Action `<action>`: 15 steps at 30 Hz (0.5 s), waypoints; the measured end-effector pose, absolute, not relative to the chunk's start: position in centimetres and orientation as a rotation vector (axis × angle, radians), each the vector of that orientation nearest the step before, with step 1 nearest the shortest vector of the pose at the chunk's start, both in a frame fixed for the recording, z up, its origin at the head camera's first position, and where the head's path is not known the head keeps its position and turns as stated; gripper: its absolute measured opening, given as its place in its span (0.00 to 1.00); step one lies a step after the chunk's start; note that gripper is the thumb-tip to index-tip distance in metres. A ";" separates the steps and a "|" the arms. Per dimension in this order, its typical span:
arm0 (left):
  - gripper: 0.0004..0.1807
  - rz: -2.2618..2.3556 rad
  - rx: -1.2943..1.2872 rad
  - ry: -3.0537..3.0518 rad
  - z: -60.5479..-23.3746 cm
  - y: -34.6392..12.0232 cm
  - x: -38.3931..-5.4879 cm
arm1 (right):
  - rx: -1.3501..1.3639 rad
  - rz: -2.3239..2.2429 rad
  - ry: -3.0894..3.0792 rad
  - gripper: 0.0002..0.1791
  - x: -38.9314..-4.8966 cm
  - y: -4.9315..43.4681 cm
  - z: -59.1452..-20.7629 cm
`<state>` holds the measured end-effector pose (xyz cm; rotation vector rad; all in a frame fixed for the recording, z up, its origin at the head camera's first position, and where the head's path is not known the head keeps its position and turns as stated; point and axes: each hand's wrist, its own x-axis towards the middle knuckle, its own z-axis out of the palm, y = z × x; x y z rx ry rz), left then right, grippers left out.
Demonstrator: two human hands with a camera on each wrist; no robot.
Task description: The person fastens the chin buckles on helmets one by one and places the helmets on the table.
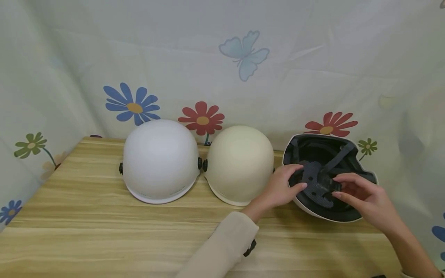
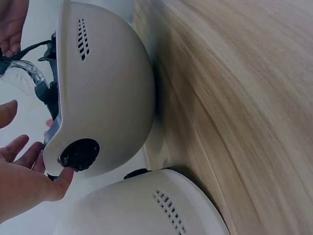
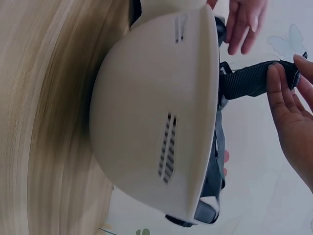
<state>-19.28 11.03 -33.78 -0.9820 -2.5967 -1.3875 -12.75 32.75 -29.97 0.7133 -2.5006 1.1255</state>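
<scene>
An off-white helmet [image 1: 309, 210] lies on its crown at the right, its dark lined inside facing up. My left hand [image 1: 281, 185] holds its left rim, and in the left wrist view a finger touches the round black knob [image 2: 79, 154] on the shell. Between thumb and fingers, my right hand [image 1: 365, 199] pinches a black chin strap [image 3: 247, 81] above the opening. A dark perforated pad [image 1: 314, 183] shows inside the helmet. How the strap's end is fastened is hidden by the fingers.
A white helmet [image 1: 160, 160] and a cream helmet [image 1: 240, 164] stand dome-up to the left on the wooden table [image 1: 104, 235]. A flowered curtain [image 1: 295, 77] hangs behind. A small black object [image 1: 250, 248] shows beside the left sleeve [image 1: 222, 247].
</scene>
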 end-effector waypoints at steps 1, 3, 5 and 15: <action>0.25 -1.368 -0.981 -2.590 -33.9 11.0 -19.3 | 0.710 1.129 -2.503 0.21 -12.7 32.8 -30.0; 0.24 -1.328 -0.971 -2.583 -34.2 10.8 -19.4 | 0.683 1.132 -2.517 0.21 -12.6 32.9 -30.1; 0.24 -1.278 -0.951 -2.588 -34.3 10.7 -19.4 | 0.638 1.127 -2.541 0.20 -12.5 33.0 -30.2; 0.24 -1.099 -0.847 -2.670 -35.0 10.8 -19.5 | 0.493 1.164 -2.668 0.15 -12.3 33.8 -31.1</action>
